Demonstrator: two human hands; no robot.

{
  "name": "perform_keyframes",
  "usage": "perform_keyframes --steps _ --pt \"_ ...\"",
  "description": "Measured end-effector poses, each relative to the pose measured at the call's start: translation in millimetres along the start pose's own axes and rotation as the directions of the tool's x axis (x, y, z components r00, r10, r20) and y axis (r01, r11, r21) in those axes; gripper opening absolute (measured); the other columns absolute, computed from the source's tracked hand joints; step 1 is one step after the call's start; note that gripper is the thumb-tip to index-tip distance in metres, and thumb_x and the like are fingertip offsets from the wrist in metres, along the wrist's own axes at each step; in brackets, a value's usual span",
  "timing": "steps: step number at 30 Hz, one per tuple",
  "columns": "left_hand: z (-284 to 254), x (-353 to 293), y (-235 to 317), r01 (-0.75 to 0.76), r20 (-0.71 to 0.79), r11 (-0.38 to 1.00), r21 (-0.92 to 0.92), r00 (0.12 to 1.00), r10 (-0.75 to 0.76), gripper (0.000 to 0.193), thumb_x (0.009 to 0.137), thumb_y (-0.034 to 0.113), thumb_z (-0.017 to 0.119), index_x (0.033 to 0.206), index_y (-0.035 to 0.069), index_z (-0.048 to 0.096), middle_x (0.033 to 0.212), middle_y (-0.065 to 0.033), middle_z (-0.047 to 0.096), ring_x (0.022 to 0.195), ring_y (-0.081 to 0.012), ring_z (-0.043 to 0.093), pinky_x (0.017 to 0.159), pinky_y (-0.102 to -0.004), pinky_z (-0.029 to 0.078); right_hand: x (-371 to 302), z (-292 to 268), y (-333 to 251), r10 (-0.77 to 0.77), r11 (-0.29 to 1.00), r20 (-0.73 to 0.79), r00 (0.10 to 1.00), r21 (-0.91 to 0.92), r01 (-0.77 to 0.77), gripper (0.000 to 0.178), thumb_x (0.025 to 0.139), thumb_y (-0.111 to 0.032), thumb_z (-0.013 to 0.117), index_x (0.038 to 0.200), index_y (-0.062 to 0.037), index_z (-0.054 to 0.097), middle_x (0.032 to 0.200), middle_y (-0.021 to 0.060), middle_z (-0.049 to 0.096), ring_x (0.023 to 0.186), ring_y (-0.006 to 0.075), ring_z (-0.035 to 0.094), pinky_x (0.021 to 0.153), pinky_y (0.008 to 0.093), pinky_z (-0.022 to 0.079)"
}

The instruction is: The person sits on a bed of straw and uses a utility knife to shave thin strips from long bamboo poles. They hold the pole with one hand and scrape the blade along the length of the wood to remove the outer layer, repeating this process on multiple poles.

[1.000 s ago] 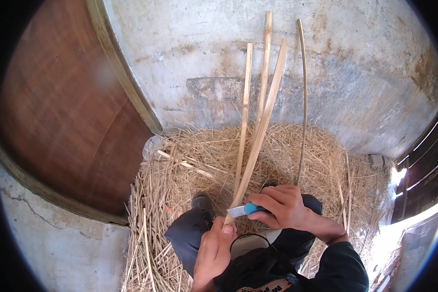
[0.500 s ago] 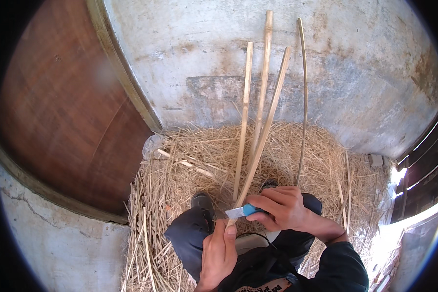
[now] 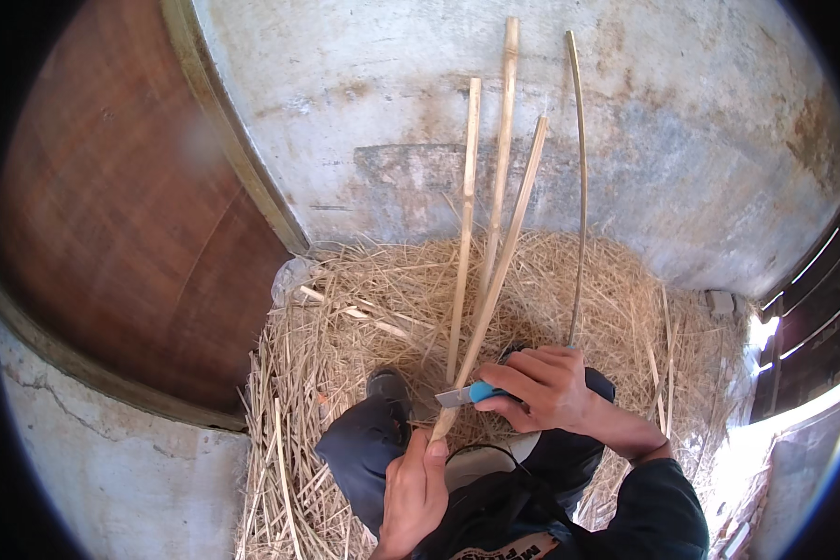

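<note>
A long pale bamboo strip (image 3: 501,266) slants from near my lap toward the far wall. My left hand (image 3: 415,490) pinches its near end between thumb and fingers. In my right hand (image 3: 541,387) is a knife with a blue handle (image 3: 484,391), its fingers wrapped round the grip. The wide grey blade (image 3: 455,399) lies across the strip, a short way beyond my left thumb. Two more bamboo strips, a shorter one (image 3: 465,224) and a longer one (image 3: 501,149), lean on the wall just left of the held strip. A thin dark rod (image 3: 582,177) leans farther right.
Bamboo shavings and thin strips (image 3: 392,271) cover the floor around my legs. A stained grey wall (image 3: 681,168) rises ahead. On the left is a brown wooden panel (image 3: 131,215) in a frame. Dark slats (image 3: 817,317) stand at the right, near a small grey block (image 3: 721,303).
The held bamboo strip has slid toward me, its far end now lower on the wall. My left hand has shifted slightly down and left with it. The blade still rests across the strip.
</note>
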State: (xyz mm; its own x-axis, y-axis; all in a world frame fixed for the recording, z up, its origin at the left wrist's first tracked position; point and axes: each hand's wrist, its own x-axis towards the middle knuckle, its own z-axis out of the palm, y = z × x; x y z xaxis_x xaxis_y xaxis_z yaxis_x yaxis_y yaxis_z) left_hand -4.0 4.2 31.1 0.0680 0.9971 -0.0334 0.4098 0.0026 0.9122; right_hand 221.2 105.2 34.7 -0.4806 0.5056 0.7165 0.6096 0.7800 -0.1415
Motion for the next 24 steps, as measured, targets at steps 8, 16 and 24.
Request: perform_keyframes --steps 8,16,24 --pt "0.0 -36.7 -33.0 0.079 0.088 0.997 0.010 0.993 -0.079 0.035 0.114 0.032 0.049 0.108 0.000 0.062 0.081 -0.0227 0.062 0.070 -0.0340 0.063 0.063 -0.0432 0.047 12.3 -24.0 107.3 0.504 0.847 -0.298 0.811 -0.016 -0.532 0.037 0.107 -0.043 0.063 0.109 -0.0088 0.077 0.062 0.0024 0.058 0.051 0.0120 0.052 0.048 0.0334 0.042" --pt "-5.2 -21.5 -72.5 0.351 0.246 0.861 -0.367 0.930 -0.274 0.046 0.118 0.041 0.039 0.099 0.004 0.059 0.071 0.0023 0.050 0.061 -0.0069 0.043 0.055 -0.0262 0.035 -6.1 -14.4 80.9 0.535 0.839 -0.114 0.837 0.192 -0.510 0.038 0.107 -0.041 0.064 0.114 -0.0045 0.073 0.078 0.0103 0.065 0.063 0.0203 0.064 0.059 0.0362 0.050" --pt "-0.2 3.7 -42.3 0.248 0.216 0.900 -0.358 0.960 -0.178 0.043 0.118 0.037 0.038 0.102 0.003 0.059 0.073 -0.0008 0.051 0.063 -0.0117 0.047 0.059 -0.0285 0.040 -19.2 13.2 -3.2 0.102 0.974 0.128 0.987 0.187 -0.125 0.037 0.086 -0.033 0.087 0.110 -0.0085 0.072 0.080 0.0045 0.067 0.061 0.0258 0.067 0.052 0.0353 0.052"
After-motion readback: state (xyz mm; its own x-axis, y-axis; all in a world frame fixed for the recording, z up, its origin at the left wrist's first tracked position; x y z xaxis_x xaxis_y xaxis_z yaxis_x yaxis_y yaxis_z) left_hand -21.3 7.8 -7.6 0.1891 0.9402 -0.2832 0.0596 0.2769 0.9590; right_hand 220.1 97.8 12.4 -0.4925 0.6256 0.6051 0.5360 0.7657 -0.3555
